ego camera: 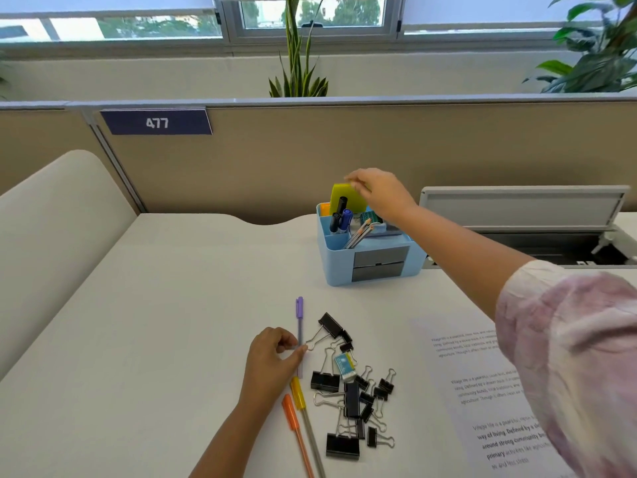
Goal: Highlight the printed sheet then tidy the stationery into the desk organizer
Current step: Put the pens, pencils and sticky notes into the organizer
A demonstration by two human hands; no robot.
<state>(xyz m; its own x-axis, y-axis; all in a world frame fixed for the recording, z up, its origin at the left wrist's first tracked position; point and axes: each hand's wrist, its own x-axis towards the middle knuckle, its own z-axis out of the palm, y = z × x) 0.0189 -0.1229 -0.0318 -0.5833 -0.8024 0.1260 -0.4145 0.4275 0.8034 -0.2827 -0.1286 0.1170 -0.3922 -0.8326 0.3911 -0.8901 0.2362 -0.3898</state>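
white desk (193,305): blue organizer (336,262), yellow-green pad (348,198) upright inside.

room: I see bare desk (165,305) on the left | blocked: pile of clips (351,391) in the middle, blue box (339,267) behind it, paper (465,391) on the right

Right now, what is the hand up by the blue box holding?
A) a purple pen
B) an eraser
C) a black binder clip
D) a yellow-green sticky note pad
D: the right hand pinches the yellow-green sticky note pad at its top, over the blue desk organizer.
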